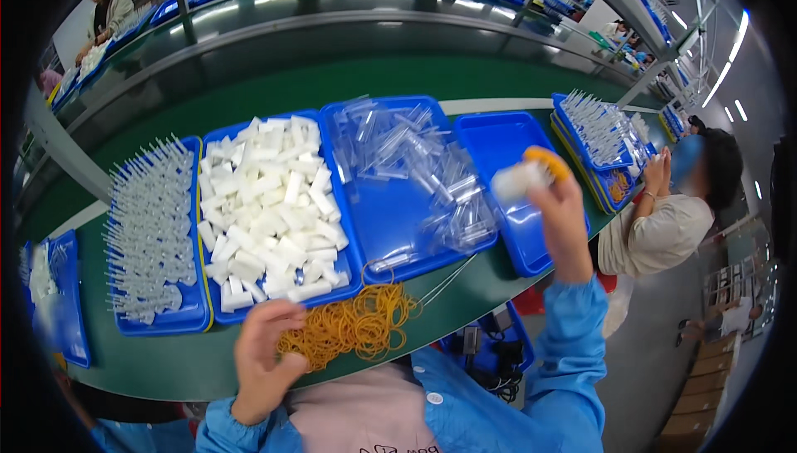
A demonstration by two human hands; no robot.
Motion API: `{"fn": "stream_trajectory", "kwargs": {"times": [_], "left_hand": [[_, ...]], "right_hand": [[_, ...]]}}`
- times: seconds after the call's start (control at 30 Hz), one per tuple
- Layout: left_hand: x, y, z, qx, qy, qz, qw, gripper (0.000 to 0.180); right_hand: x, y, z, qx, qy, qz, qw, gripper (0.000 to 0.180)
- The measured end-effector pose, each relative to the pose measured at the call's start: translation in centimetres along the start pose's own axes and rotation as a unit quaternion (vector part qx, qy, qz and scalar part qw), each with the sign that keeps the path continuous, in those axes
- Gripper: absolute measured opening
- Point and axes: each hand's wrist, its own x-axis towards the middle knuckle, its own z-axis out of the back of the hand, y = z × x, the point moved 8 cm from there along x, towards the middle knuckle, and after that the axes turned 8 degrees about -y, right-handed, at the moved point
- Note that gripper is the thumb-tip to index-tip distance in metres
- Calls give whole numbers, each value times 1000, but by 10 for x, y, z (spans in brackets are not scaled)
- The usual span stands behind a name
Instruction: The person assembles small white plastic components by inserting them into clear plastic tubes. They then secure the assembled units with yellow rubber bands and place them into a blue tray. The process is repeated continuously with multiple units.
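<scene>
The right hand (564, 220) is raised above the green work table (166, 362), its fingers closed around a small bundle of clear plastic pieces (516, 179) with an orange rubber band (548, 161) looped at its top; the bundle is blurred, so its exact make-up cannot be told. Directly under that grip lies an almost bare blue tray (506, 142). To the grip's left sits a blue tray of clear plastic sleeves (415, 171), then a tray heaped with white plastic blocks (266, 204), then a tray of clear syringe-like tubes (149, 229). The left hand (264, 353) rests low, its fingertips curled into the near edge of a loose pile of orange rubber bands (357, 324); whether it has pinched one cannot be told.
</scene>
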Motion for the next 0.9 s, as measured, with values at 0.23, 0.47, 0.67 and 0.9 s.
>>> {"fn": "stream_trajectory", "kwargs": {"times": [0.23, 0.47, 0.67, 0.9], "left_hand": [[-10, -2, 91, 64, -267, -35, 961, 17], [-19, -29, 128, 305, -321, -132, 887, 10], [-6, -31, 129, 573, -256, -173, 759, 20], [20, -34, 142, 606, -272, -177, 727, 34]], "right_hand": [[163, -101, 165, -214, -227, 75, 947, 47], [204, -148, 183, -457, -294, 73, 836, 61], [177, -73, 120, -414, -311, 254, 817, 46], [141, -22, -90, -320, 63, 312, 892, 38]]}}
